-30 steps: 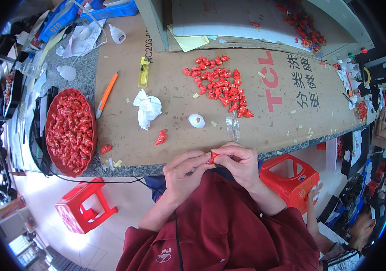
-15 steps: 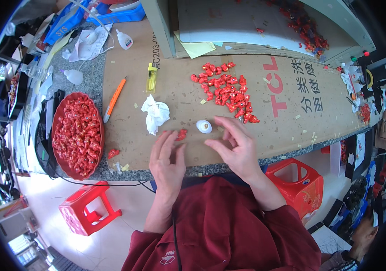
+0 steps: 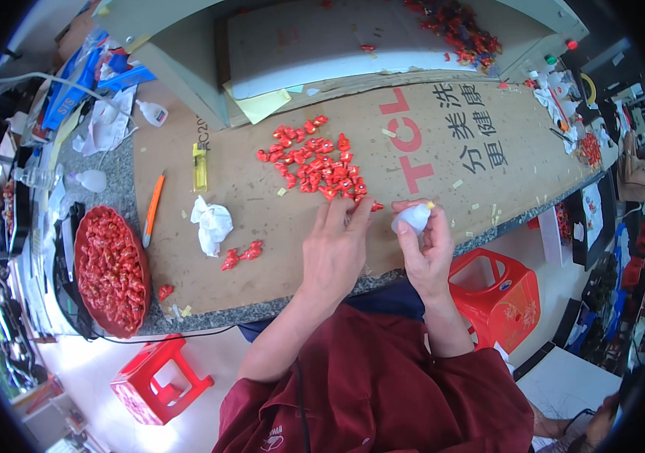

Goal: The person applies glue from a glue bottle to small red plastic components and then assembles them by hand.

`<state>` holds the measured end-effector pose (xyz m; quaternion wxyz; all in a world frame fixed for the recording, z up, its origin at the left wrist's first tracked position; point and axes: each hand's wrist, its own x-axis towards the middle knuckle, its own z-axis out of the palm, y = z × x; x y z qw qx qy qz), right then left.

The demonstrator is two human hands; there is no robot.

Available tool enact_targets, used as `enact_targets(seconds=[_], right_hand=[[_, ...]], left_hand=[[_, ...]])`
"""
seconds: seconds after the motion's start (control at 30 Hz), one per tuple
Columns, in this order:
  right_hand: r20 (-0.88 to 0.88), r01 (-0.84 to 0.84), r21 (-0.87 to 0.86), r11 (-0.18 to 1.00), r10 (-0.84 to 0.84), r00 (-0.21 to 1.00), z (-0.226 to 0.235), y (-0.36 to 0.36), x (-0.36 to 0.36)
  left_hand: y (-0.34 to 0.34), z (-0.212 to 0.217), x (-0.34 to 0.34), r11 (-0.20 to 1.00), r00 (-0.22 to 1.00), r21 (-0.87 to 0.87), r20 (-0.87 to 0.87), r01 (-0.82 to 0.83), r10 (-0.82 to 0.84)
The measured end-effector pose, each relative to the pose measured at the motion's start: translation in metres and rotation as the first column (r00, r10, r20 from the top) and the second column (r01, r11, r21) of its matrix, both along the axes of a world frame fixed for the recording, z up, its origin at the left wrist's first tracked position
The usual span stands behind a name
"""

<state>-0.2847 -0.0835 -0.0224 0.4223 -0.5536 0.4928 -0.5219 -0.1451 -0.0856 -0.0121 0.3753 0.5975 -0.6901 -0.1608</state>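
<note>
My right hand is closed around a small white squeeze bottle, tilted so its yellow tip points up and away. To its left, my left hand reaches over the near edge of a group of small glossy red pieces. Its fingers are stretched out and a little apart. One red piece shows beside its fingertips; whether they grip anything is hidden. Two more red pieces lie left of that hand, close to a crumpled white tissue.
A red oval basket full of red pieces stands at the left. An orange cutter and a yellow lighter-like object lie on the cardboard. A shelf box stands at the back. Red stools are below the table edge.
My right hand has picked up the white bottle from the cardboard. My left hand has moved away from the tissue to the group of red pieces. The head view has shifted right.
</note>
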Motion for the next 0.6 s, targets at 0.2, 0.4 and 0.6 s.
enact_targets(seconds=[0.2,0.4,0.6], right_hand=[[-0.156,0.12,0.017,0.993,-0.116,0.981,-0.004,0.004,-0.016],[-0.052,0.03,0.082,0.996,-0.026,0.998,0.001,0.016,-0.007],[0.143,-0.168,0.179,0.969,0.144,0.979,0.009,0.032,0.024]], left_hand=[[-0.012,0.002,-0.014,0.995,0.978,0.085,0.195,0.061,-0.077],[0.017,0.001,0.009,0.979,0.918,0.164,-0.394,0.123,-0.049],[0.053,-0.001,0.031,0.868,0.008,0.298,-0.947,0.398,0.321]])
